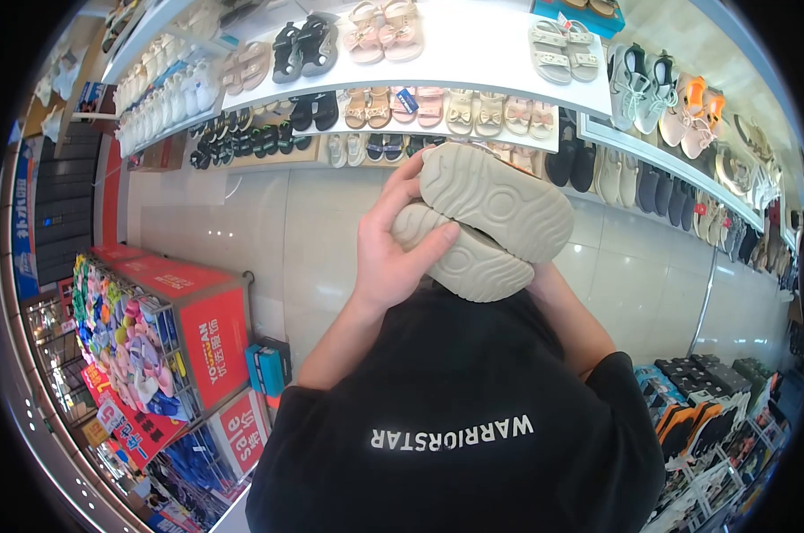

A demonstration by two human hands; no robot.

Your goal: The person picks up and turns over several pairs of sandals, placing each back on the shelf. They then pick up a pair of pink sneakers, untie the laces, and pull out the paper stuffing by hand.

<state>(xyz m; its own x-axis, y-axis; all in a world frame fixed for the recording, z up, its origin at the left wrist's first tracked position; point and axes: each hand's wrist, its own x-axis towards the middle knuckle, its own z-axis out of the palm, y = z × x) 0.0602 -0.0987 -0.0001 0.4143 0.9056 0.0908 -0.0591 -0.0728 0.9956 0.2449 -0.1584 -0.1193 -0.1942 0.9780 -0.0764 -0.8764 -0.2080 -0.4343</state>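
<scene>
A pair of beige shoes is held up in front of my chest, the wavy-patterned soles towards me. The upper shoe (500,200) lies across the lower shoe (473,262), with a dark gap between them. My left hand (391,240) is closed around their left ends, its thumb over the lower sole and its fingers at the upper shoe. Behind the right ends is my right hand (541,279); only its edge and wrist show, and the fingers are hidden by the shoes. Which kind of shoe they are does not show from below.
Ahead, a white shelf (473,53) bears several sandals, with more pairs underneath. Another shelf of shoes (677,160) runs along the right. A red box stand (211,329) with colourful slippers is at the left, beside teal boxes (266,369). Shoe racks (700,409) stand lower right.
</scene>
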